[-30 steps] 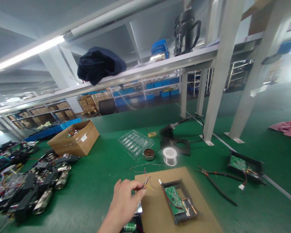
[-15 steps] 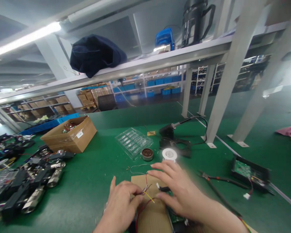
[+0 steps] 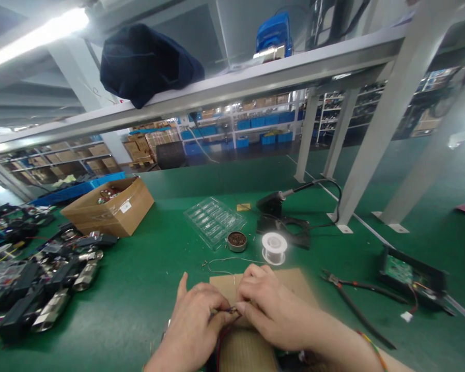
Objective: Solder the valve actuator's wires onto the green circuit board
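My left hand (image 3: pixel 197 321) is closed in a pinch on thin wires (image 3: pixel 221 338), its index knuckle bent and one finger raised at the left. Against it, my right hand (image 3: pixel 277 309) pinches the wires' ends, so the two sets of fingertips nearly touch. Red and dark leads run down from the pinch toward the bottom edge. Beneath both hands lies a sheet of brown cardboard (image 3: pixel 296 289). The fingers hide most of the wire tips. Just beyond the right hand stands a bright white solder spool (image 3: pixel 274 249), with a thin strand trailing leftward.
Behind the hands are a small round tin (image 3: pixel 237 242), a clear plastic tray (image 3: pixel 215 223) and a soldering iron in its holder (image 3: pixel 270 203). Pliers (image 3: pixel 351 294) and a black housing with a circuit board (image 3: pixel 399 269) lie right. Metal-ended units (image 3: pixel 52 310) and a cardboard box (image 3: pixel 112 214) occupy the left.
My right hand has moved left and down from beside the wires and closed on their ends. The left hand keeps its pinch. The view has shifted slightly.
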A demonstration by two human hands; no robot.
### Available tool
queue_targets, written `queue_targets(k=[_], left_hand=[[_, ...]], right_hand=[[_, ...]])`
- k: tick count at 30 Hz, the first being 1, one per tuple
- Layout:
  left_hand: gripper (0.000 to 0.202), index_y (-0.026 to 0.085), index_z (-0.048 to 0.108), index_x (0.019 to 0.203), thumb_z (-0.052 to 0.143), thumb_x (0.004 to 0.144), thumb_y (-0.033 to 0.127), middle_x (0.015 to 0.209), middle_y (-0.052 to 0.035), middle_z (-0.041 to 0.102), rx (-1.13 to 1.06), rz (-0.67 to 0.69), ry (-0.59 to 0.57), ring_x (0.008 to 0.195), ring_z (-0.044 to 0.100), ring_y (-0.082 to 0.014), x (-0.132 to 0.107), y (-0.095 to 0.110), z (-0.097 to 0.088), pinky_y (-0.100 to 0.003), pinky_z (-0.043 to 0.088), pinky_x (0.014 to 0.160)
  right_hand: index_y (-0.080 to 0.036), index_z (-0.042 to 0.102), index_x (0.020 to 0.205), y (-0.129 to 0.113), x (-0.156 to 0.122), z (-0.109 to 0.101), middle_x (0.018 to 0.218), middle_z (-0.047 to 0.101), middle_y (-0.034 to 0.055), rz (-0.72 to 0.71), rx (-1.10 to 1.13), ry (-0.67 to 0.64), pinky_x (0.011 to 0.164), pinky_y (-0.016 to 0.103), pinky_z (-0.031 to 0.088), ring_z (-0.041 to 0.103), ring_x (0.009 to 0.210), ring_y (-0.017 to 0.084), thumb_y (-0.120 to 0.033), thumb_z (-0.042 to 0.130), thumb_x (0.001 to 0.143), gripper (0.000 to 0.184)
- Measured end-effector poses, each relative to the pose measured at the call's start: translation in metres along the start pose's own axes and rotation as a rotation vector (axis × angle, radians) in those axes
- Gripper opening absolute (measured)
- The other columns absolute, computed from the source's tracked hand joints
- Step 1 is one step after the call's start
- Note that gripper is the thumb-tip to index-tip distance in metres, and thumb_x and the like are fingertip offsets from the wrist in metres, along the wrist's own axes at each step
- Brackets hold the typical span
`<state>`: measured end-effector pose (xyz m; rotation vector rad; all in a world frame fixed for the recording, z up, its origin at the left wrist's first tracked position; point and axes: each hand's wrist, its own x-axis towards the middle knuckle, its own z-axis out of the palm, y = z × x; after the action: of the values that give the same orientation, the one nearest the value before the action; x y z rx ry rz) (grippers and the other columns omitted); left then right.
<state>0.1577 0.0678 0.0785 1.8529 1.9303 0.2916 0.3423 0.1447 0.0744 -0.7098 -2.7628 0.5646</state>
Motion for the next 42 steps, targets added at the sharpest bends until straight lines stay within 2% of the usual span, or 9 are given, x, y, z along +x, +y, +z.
queue_targets(k=[6, 12, 18, 24, 27, 29, 32, 35, 42], left_hand=[[0.015, 0.032, 0.074, 0.078, 0.063, 0.088, 0.029, 0.090, 0.0076, 0.076, -0.004, 0.012, -0.023, 0.111, 0.063, -0.0195, 0.002, -0.001, 0.001, -0.065, -0.002, 0.120], [0.012, 0.028, 0.070, 0.077, 0.061, 0.085, 0.026, 0.095, 0.0086, 0.075, -0.126, -0.019, -0.070, 0.105, 0.063, -0.0173, 0.002, -0.003, -0.005, -0.062, 0.001, 0.121], [0.011, 0.028, 0.069, 0.080, 0.060, 0.086, 0.031, 0.092, 0.0075, 0.074, -0.133, -0.021, -0.069, 0.103, 0.063, -0.0171, 0.003, -0.008, -0.004, -0.060, 0.003, 0.122], [0.012, 0.030, 0.071, 0.080, 0.061, 0.087, 0.032, 0.093, 0.0081, 0.074, -0.127, -0.018, -0.085, 0.104, 0.064, -0.0171, 0.002, -0.005, -0.006, -0.062, 0.002, 0.121], [0.013, 0.030, 0.071, 0.082, 0.059, 0.087, 0.032, 0.095, 0.0070, 0.074, -0.123, -0.019, -0.079, 0.104, 0.064, -0.0177, 0.003, -0.006, -0.006, -0.063, 0.002, 0.121], [0.014, 0.030, 0.071, 0.085, 0.058, 0.089, 0.033, 0.097, 0.0055, 0.074, -0.119, -0.017, -0.071, 0.104, 0.064, -0.0182, 0.003, -0.008, -0.004, -0.063, 0.003, 0.121], [0.014, 0.029, 0.070, 0.085, 0.057, 0.089, 0.034, 0.095, 0.0044, 0.073, -0.107, -0.008, -0.067, 0.103, 0.063, -0.0186, 0.002, -0.010, -0.002, -0.063, 0.005, 0.122], [0.016, 0.027, 0.068, 0.081, 0.056, 0.090, 0.033, 0.090, 0.0050, 0.072, -0.091, -0.004, -0.071, 0.099, 0.064, -0.0178, 0.002, -0.008, -0.002, -0.063, 0.005, 0.122], [0.015, 0.027, 0.067, 0.083, 0.056, 0.091, 0.034, 0.093, 0.0064, 0.073, -0.076, -0.006, -0.087, 0.100, 0.064, -0.0171, 0.004, -0.006, -0.004, -0.064, 0.006, 0.120]], right_hand=[[-0.014, 0.066, 0.074, -0.006, -0.005, 0.007, 0.076, 0.067, 0.0087, 0.127, -0.021, 0.086, 0.083, 0.050, 0.034, 0.054, 0.088, 0.028, -0.014, 0.057, 0.093, 0.021], [-0.017, 0.070, 0.083, 0.006, -0.004, 0.012, 0.085, 0.065, 0.0049, 0.238, 0.154, 0.161, 0.078, 0.036, 0.038, 0.058, 0.089, 0.023, -0.013, 0.060, 0.094, 0.016], [-0.016, 0.064, 0.077, 0.016, -0.011, 0.016, 0.085, 0.060, 0.0068, 0.273, 0.229, 0.226, 0.078, 0.037, 0.037, 0.056, 0.089, 0.025, -0.022, 0.055, 0.098, 0.024], [-0.019, 0.059, 0.067, 0.019, -0.017, 0.015, 0.069, 0.059, 0.0020, 0.239, 0.365, 0.194, 0.066, 0.030, 0.041, 0.058, 0.072, 0.018, -0.037, 0.041, 0.104, 0.045], [-0.020, 0.065, 0.083, 0.027, -0.032, 0.011, 0.083, 0.065, 0.0055, 0.255, 0.348, 0.290, 0.079, 0.037, 0.046, 0.062, 0.085, 0.023, -0.045, 0.036, 0.106, 0.045], [-0.021, 0.065, 0.114, 0.037, -0.052, 0.011, 0.117, 0.066, 0.0119, 0.218, 0.269, 0.306, 0.099, 0.051, 0.045, 0.058, 0.114, 0.031, -0.052, 0.053, 0.100, 0.037], [-0.028, 0.035, 0.155, 0.050, -0.086, 0.016, 0.160, 0.036, 0.0152, 0.172, 0.176, 0.074, 0.116, 0.070, 0.028, 0.029, 0.148, 0.042, -0.055, 0.082, 0.078, 0.094], [-0.027, 0.023, 0.161, 0.051, -0.105, 0.024, 0.166, 0.023, 0.0145, 0.254, 0.161, -0.119, 0.119, 0.072, 0.022, 0.020, 0.152, 0.042, -0.046, 0.085, 0.076, 0.106], [-0.010, 0.046, 0.149, 0.020, -0.079, 0.033, 0.153, 0.044, 0.0223, 0.255, 0.140, -0.072, 0.118, 0.065, 0.033, 0.037, 0.143, 0.043, -0.048, 0.085, 0.074, 0.093]])
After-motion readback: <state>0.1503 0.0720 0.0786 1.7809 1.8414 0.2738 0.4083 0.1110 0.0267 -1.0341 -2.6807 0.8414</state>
